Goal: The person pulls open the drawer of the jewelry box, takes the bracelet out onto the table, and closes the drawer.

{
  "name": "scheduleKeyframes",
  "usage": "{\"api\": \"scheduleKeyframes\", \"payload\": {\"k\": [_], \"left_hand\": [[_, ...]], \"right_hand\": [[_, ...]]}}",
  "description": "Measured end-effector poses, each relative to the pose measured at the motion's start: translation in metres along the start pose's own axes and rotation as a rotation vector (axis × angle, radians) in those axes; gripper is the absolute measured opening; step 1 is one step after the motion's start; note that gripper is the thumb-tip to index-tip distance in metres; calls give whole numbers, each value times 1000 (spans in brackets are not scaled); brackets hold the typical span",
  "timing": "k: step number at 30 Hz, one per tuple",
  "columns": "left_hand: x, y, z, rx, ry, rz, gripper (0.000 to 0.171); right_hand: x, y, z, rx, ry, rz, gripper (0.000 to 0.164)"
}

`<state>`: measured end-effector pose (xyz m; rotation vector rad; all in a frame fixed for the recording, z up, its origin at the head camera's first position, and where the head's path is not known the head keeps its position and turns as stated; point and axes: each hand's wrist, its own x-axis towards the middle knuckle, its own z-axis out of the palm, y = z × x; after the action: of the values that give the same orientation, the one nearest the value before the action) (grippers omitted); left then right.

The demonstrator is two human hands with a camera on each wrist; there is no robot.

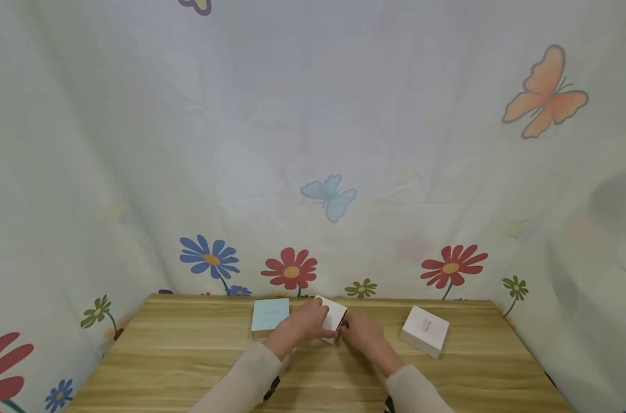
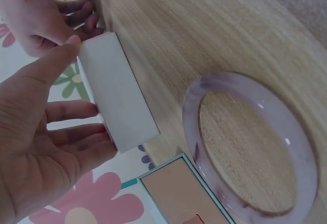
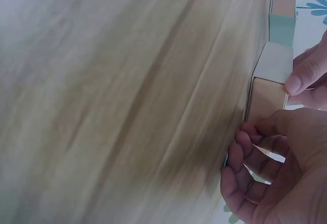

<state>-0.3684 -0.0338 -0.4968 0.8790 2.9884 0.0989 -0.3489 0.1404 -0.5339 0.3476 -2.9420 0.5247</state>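
My left hand (image 1: 308, 319) grips a small white box (image 1: 335, 314), thumb on one side and fingers on the other. In the right wrist view the white box (image 3: 275, 59) turns a tan end face (image 3: 266, 101) toward my right hand (image 3: 273, 170). The thumb and forefinger of that hand meet at this end face, the other fingers curled; what lies between the fingertips is hidden. A light blue box (image 1: 270, 314) stands left of the white one. Its tan side (image 2: 181, 191) shows in the left wrist view.
A second white box (image 1: 425, 331) with small print on its lid sits to the right on the wooden table (image 1: 189, 355). A pale lilac bangle (image 2: 192, 127) shows below the left hand. Behind the table hangs a flowered curtain (image 1: 271, 143).
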Motion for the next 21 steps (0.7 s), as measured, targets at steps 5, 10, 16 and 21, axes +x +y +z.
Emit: {"api": "scheduleKeyframes", "payload": {"k": [5,10,16,21], "left_hand": [[0,0,1,-4,-10,-8,63],[-1,0,4,1,-20,-11,66],[-2,1,2,15,-33,-17,67],[-1,-1,1,25,-47,-18,65]], "right_hand": [[-3,2,-1,-11,-9,-7,20],[-6,2,-3,-18,-21,-5,20],[-9,4,-2,-1,1,-3,26],[-12,6,-3,-18,24,-19,28]]}}
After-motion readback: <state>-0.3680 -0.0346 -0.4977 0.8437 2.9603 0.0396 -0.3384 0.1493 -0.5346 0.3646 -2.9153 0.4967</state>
